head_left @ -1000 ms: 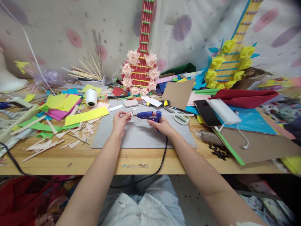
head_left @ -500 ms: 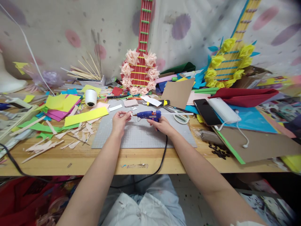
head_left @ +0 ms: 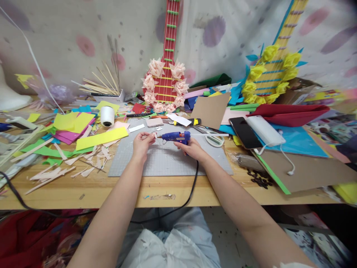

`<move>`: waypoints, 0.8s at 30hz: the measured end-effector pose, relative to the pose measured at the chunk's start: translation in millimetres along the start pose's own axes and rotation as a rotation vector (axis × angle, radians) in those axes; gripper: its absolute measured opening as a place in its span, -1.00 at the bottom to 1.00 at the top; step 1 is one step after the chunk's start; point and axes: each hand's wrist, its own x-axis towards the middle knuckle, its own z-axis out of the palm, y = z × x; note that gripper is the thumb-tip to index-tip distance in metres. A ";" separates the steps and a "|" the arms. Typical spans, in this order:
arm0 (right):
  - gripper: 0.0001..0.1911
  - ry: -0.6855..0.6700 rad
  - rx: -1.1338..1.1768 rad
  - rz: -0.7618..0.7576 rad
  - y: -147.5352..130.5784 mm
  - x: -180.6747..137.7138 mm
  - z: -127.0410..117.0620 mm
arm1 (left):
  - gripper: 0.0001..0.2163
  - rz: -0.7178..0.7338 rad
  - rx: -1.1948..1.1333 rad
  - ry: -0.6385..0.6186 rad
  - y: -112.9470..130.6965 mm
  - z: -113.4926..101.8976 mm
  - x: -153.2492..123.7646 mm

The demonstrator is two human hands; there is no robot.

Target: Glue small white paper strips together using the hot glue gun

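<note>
My right hand (head_left: 192, 149) grips a blue hot glue gun (head_left: 175, 137) above the grey cutting mat (head_left: 167, 160); its nozzle points left. My left hand (head_left: 141, 144) pinches a small pale paper piece (head_left: 154, 135) a short way off the nozzle tip. The gun's black cord (head_left: 192, 186) runs down off the table's front edge.
Coloured paper sheets (head_left: 72, 123) and pale scraps cover the left of the wooden table. A white thread spool (head_left: 107, 115), scissors (head_left: 212, 137), a phone (head_left: 244, 133) and a white power bank (head_left: 264, 131) lie around the mat. Two paper guitars (head_left: 166, 80) lean on the back wall.
The glue gun has drawn back slightly to the right, leaving a small gap between the nozzle and the paper piece. Both hands otherwise keep their places.
</note>
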 end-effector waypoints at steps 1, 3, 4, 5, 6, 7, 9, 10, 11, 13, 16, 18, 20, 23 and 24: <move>-0.58 0.002 -0.001 0.001 0.0 0.1 0.0 | -0.69 -0.001 0.001 0.001 0.1 0.2 -0.3; -0.58 0.001 -0.003 0.001 -0.2 0.1 -0.1 | -0.69 0.000 0.006 -0.001 0.2 0.6 -0.7; -0.58 0.003 -0.004 0.001 -0.4 0.1 -0.1 | -0.69 0.001 0.010 -0.002 0.1 0.8 -0.9; -0.58 0.005 -0.004 0.001 -0.6 0.0 -0.1 | -0.69 0.003 0.015 -0.003 -0.1 1.0 -1.0; -0.58 0.005 -0.004 0.001 -0.8 0.0 -0.1 | -0.69 0.005 0.020 -0.004 -0.3 1.1 -1.0; -0.59 0.004 -0.003 -0.001 -1.0 -0.1 -0.1 | -0.68 0.006 0.023 -0.006 -0.5 1.1 -1.1; -0.59 0.001 -0.003 -0.005 -1.1 0.0 0.0 | -0.68 0.005 0.028 -0.008 -0.8 1.0 -1.1; -0.59 0.001 -0.004 -0.005 -1.1 0.1 0.1 | -0.68 0.004 0.031 -0.009 -0.8 0.9 -1.1; -0.59 0.002 -0.005 -0.002 -1.1 0.2 0.2 | -0.68 0.003 0.033 -0.010 -0.7 0.9 -1.2; -0.58 0.007 -0.004 0.006 -0.9 0.4 0.4 | -0.68 -0.001 0.038 -0.011 -0.4 1.1 -1.5; -0.58 0.020 0.009 0.014 -0.7 0.5 0.7 | -0.68 -0.002 0.039 -0.015 0.2 1.6 -2.0; -0.59 0.030 0.015 0.013 -0.7 0.4 0.9 | -0.68 -0.001 0.041 -0.017 0.2 1.9 -2.1; -0.60 0.036 0.019 0.011 -0.8 0.2 0.8 | -0.68 0.000 0.043 -0.019 0.0 2.0 -2.1; -0.60 0.036 0.018 0.007 -1.2 0.0 0.6 | -0.68 0.000 0.046 -0.021 -0.4 1.9 -2.1; -0.60 0.036 0.019 0.005 -1.3 -0.1 0.5 | -0.68 -0.001 0.047 -0.021 -0.4 1.8 -2.2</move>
